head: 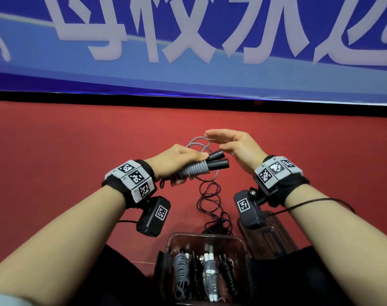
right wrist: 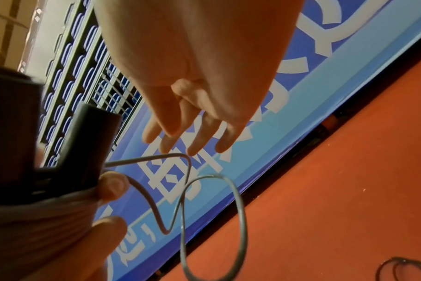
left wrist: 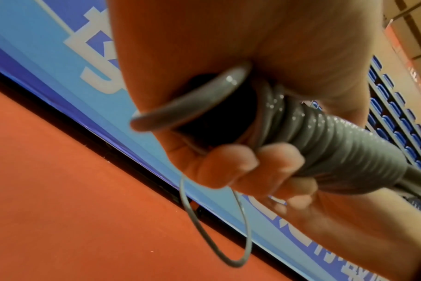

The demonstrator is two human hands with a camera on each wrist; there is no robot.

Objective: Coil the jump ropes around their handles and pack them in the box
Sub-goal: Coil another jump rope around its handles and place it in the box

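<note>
Left grip (head: 177,161) around coiled gray rope (head: 193,170), probably clear of box rim (head: 207,235)

A red floor (head: 55,151) spreads across the lower half of the head view. Along its far edge runs a black strip (head: 188,100), and above that stands a blue banner (head: 210,74) with large pale grey characters (head: 183,29) and a lighter blue band sweeping across it. In the left wrist view, rows of blue seats (left wrist: 397,117) climb behind a railing at the right edge, with a tan wall (left wrist: 416,28) above them. The right wrist view shows the same seating (right wrist: 72,66) at its upper left. A dark brown slatted object (head: 269,237) lies on the floor at the lower right of the head view; what it is cannot be told
</note>
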